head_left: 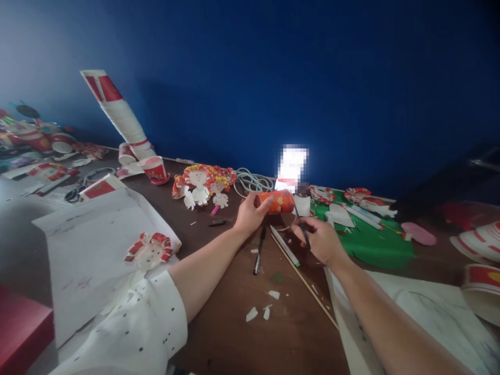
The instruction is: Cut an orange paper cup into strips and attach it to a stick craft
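Observation:
My left hand grips an orange-red paper cup with pale printed figures, lying on its side in the air above the brown table. In my right hand is a pair of dark-handled scissors, the fingers closed around the handles. The blades point up at the cup's right rim; whether they are cutting into it I cannot tell. Below the hands lie a black pen, a white marker and a thin wooden stick. White paper scraps are scattered nearer to me.
Paper-cup dolls stand near the blue wall, beside a coiled pale cord. A tall stack of cups leans at the left. White paper covers the left side. A green sheet and more cups are on the right.

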### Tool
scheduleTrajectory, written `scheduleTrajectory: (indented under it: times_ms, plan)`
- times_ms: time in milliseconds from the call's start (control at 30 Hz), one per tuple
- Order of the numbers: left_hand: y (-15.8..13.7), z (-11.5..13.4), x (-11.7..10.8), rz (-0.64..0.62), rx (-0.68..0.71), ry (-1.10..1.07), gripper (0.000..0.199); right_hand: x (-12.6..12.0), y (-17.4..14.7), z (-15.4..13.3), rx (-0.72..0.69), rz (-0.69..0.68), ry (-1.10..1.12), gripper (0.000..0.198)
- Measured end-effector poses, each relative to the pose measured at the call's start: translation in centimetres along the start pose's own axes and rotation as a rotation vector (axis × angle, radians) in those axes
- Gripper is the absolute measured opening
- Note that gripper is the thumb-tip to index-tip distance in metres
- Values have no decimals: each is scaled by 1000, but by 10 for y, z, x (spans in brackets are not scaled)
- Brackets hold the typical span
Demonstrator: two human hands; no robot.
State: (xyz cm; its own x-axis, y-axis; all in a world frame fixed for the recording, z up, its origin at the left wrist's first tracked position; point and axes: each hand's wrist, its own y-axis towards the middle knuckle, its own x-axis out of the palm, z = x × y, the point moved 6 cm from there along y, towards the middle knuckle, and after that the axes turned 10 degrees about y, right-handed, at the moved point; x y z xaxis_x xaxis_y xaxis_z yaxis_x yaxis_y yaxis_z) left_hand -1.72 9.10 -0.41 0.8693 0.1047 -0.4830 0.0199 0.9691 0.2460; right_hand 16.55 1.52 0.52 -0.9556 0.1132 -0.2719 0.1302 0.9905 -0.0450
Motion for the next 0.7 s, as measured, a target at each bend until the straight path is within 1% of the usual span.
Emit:
scheduleTrajectory:
  times_ms: [100,233,433,567,633,700]
  plan:
    - [-2,5,1,-32,48,-6,46,-1,2,2,26,0,83,31]
    - [-3,7,2,-44,74,-11,47,-1,3,0,20,-19,106,29]
    - [-2,7,0,-19,78,-25,46,-3,0,-5,14,21,72,28]
    - [-2,8,0,6,106,-61,45,-5,0,-3,-7,10,17,28]
    - [-1,7,-1,27,118,-94,48,-6,0,-3,-21,8,-20,29]
    - [0,4,-1,55,99,-110,52,-5,0,-3,-41,14,-54,30]
